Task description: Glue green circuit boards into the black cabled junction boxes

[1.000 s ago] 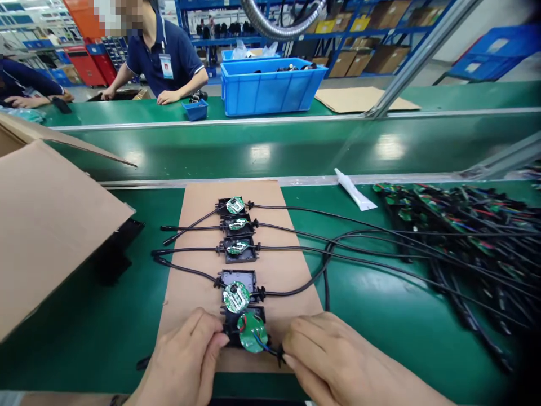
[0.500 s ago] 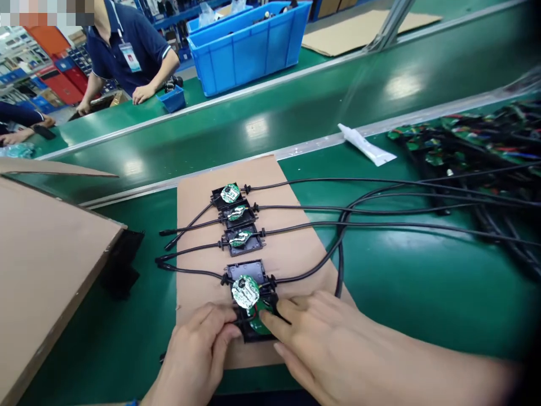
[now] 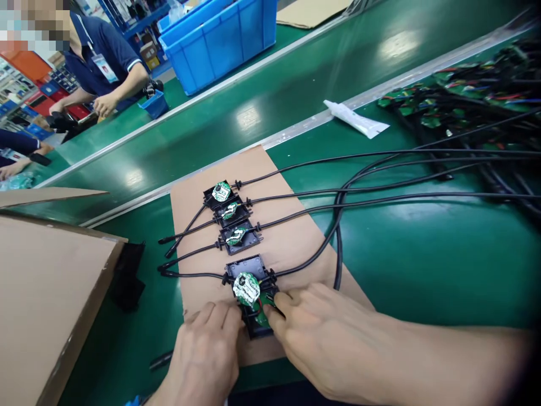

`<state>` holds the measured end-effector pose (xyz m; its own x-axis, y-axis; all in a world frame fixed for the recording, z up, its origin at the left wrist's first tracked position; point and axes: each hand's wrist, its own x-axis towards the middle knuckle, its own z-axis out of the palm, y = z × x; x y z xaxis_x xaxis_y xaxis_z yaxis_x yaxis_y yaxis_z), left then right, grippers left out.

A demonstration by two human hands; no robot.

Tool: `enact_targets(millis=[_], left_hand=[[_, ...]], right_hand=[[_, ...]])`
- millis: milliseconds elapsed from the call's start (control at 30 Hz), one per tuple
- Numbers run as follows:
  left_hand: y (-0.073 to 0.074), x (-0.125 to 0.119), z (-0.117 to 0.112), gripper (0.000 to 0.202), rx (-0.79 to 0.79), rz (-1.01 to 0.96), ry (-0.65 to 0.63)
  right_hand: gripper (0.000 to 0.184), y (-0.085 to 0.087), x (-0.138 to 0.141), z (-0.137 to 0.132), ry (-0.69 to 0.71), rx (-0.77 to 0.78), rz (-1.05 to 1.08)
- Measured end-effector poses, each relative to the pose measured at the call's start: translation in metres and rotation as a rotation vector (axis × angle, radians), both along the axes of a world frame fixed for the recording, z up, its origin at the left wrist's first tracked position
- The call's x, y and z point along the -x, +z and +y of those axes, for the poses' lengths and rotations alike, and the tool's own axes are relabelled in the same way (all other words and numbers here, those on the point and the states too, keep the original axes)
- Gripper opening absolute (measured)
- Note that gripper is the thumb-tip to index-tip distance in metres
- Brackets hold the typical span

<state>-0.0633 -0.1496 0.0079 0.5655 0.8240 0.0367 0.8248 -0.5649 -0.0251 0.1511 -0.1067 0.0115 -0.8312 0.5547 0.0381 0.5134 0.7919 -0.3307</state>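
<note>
A brown cardboard sheet [image 3: 270, 186] lies on the green bench and carries a row of several open black housings with round green circuit boards and black cables. My left hand [image 3: 207, 355] grips the left side of the nearest black housing [image 3: 256, 327]. My right hand [image 3: 321, 338] presses its fingertips on the green circuit board [image 3: 262, 307] in that housing. Just behind it sits another housing [image 3: 247, 266] with its board [image 3: 245, 286] tilted up.
A white tube [image 3: 355, 119] lies at the conveyor edge. A heap of boards and cables [image 3: 465, 96] fills the right. An open cardboard box [image 3: 46, 293] stands at left. Across the conveyor belt [image 3: 253, 96], a person sits by a blue bin [image 3: 220, 42].
My right hand has moved from the cable at the housing's right onto the green board and pushes it down. The view has tilted and swung left.
</note>
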Motion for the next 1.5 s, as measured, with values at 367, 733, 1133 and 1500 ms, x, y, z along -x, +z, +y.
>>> enact_targets(millis=[367,733,1133,1500], left_hand=[[0.021,0.004,0.006,0.019,0.713,-0.537,0.421],[0.019,0.004,0.006,0.01,0.366,-0.421,0.209],[0.006,-0.005,-0.006,0.028,-0.058,0.107,-0.075],[0.006,-0.001,-0.014,0.025,-0.144,-0.314,0.057]], right_hand=[[0.017,0.003,0.0,0.002,0.016,0.073,-0.017],[0.017,-0.001,0.0,-0.001,-0.008,0.022,0.04],[0.015,-0.01,0.0,-0.004,-0.036,-0.02,0.098],[0.023,0.015,-0.013,0.003,-0.078,0.211,0.033]])
